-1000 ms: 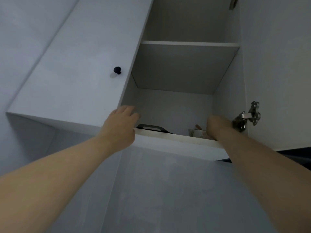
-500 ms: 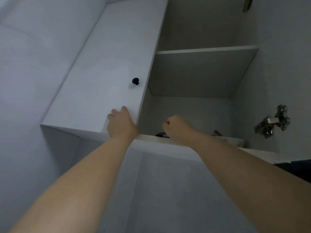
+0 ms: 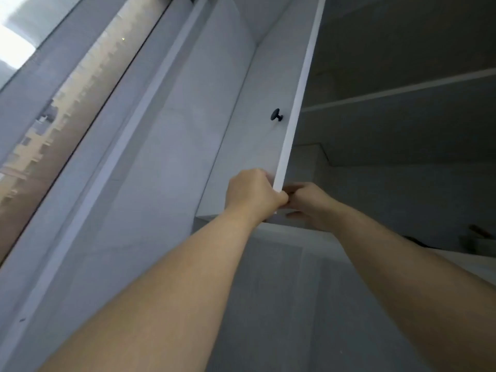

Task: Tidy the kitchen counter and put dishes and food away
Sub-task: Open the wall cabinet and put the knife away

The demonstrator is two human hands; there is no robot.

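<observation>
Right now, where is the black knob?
In the head view, the black knob sits mid-frame on the white cabinet door, near its free edge, above the left hand gripping the lower corner.

Smooth, matt white laminate cabinet door (image 3: 255, 146) with a small matt black knob (image 3: 276, 114); glossy window glass (image 3: 80, 103) alongside.

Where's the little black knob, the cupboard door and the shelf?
black knob (image 3: 276, 114): head view, on its round head.
cupboard door (image 3: 255, 146): head view, on its front face.
shelf (image 3: 402, 90): head view, on its pale front edge.
</observation>
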